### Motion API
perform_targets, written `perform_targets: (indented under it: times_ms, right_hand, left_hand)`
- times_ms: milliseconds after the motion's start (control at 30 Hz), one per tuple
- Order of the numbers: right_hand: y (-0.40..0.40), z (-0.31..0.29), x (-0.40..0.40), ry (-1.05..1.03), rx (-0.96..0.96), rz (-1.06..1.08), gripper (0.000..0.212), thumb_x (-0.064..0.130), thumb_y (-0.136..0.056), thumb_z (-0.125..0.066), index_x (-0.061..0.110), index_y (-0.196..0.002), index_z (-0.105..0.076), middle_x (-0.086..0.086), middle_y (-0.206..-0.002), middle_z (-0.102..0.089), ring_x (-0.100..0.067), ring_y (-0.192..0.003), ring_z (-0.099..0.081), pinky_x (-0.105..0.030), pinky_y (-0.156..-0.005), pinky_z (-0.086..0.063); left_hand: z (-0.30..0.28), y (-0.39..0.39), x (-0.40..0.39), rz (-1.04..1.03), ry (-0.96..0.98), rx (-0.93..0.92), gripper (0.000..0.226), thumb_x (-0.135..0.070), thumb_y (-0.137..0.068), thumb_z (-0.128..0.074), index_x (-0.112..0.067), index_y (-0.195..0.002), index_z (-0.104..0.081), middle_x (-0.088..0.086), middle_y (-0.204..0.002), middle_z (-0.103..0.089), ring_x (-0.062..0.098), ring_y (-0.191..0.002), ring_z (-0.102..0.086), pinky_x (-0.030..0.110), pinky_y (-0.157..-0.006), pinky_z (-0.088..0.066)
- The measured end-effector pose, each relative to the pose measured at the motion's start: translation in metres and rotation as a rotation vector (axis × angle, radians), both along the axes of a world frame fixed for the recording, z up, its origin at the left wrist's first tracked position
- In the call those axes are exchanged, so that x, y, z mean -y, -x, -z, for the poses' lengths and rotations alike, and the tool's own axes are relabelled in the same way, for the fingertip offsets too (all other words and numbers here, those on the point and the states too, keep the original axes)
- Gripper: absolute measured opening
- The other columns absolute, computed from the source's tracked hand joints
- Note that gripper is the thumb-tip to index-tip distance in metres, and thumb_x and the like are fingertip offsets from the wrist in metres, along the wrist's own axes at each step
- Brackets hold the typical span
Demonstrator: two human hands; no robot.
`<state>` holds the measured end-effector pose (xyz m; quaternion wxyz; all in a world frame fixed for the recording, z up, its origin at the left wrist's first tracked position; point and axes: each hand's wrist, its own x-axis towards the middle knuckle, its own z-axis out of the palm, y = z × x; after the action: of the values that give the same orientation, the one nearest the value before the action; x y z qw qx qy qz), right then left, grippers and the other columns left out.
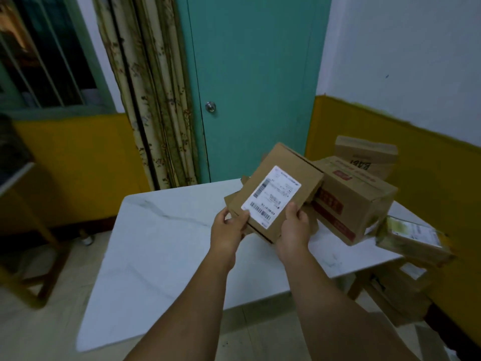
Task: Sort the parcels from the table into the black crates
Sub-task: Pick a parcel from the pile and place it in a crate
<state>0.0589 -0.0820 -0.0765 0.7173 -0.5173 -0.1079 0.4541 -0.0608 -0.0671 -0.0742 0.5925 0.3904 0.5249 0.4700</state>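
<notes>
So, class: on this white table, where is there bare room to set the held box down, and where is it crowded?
Bare: the table's left and near part, from the hands toward the curtain. Crowded: the far right corner, with the red-printed carton and wrapped parcel.

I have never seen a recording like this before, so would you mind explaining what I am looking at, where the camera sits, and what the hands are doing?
There is no machine here: a person wears one wide-angle camera on the head, looking forward and down, so you see their own forearms reaching out. Both hands hold one flat cardboard parcel with a white shipping label facing up: the left hand grips its near left corner, the right hand its near edge. Below is a white marble-look table. On its right side lie more parcels, among them a large carton with red print and a taped parcel at the table's right edge. Behind stands a teal door. No black crate is clearly visible in this picture.
</notes>
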Motion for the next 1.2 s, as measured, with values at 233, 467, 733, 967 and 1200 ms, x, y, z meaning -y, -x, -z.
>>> perform_targets:
  times_ms: [233, 467, 733, 967, 1200]
  right_hand:
    - [0.014, -0.012, -0.013, -0.149, -0.186, -0.09, 0.031, 0.032, -0.104, -0.047, 0.017, -0.131, -0.053, -0.008, -0.113, -0.071, -0.024, -0.098, -0.071, -0.041, -0.078, -0.057]
    - [-0.01, -0.027, -0.013, 0.149, 0.149, 0.264, 0.076, 0.034, -0.095, -0.064, 0.017, -0.155, -0.022, -0.006, -0.148, -0.042, -0.024, -0.129, -0.049, -0.038, -0.102, -0.042]
    - [-0.019, -0.007, -0.03, 0.095, 1.119, 0.038, 0.068, 0.047, -0.091, -0.065, 0.023, -0.15, -0.041, 0.001, -0.16, -0.03, -0.024, -0.15, -0.019, -0.046, -0.121, -0.012]
    - [-0.02, -0.004, -0.016, 0.051, 0.884, -0.247, 0.056, 0.032, -0.091, -0.069, 0.014, -0.141, -0.052, -0.007, -0.134, -0.05, -0.017, -0.116, -0.051, -0.024, -0.087, -0.044]
    - [-0.005, -0.028, -0.035, -0.041, 0.492, -0.101, 0.024, 0.038, -0.101, -0.051, 0.018, -0.103, -0.064, 0.01, -0.09, -0.068, -0.007, -0.087, -0.064, -0.019, -0.059, -0.044]
  left_hand:
    - [-0.026, -0.006, 0.0, 0.12, -0.024, 0.176, 0.024, -0.017, -0.101, -0.055, -0.029, -0.121, -0.057, -0.006, -0.11, -0.073, 0.013, -0.094, -0.07, 0.035, -0.068, -0.06]
    - [-0.033, 0.015, -0.008, 0.045, -0.106, 0.1, 0.044, -0.022, -0.105, -0.045, -0.042, -0.143, -0.042, -0.004, -0.121, -0.068, 0.016, -0.106, -0.064, 0.036, -0.071, -0.06]
    - [-0.04, 0.026, -0.019, 0.136, -0.268, -0.111, 0.042, -0.01, -0.092, -0.066, -0.029, -0.129, -0.061, -0.001, -0.113, -0.069, 0.02, -0.106, -0.064, 0.037, -0.087, -0.059]
    - [-0.066, 0.03, -0.036, -0.015, -0.355, -0.104, 0.065, 0.0, -0.079, -0.078, -0.021, -0.135, -0.054, 0.003, -0.111, -0.057, 0.01, -0.093, -0.061, 0.016, -0.066, -0.056]
    - [-0.065, 0.017, -0.034, -0.088, -0.377, -0.223, 0.038, -0.027, -0.101, -0.052, -0.027, -0.139, -0.054, -0.008, -0.123, -0.062, -0.005, -0.096, -0.055, 0.018, -0.077, -0.048]
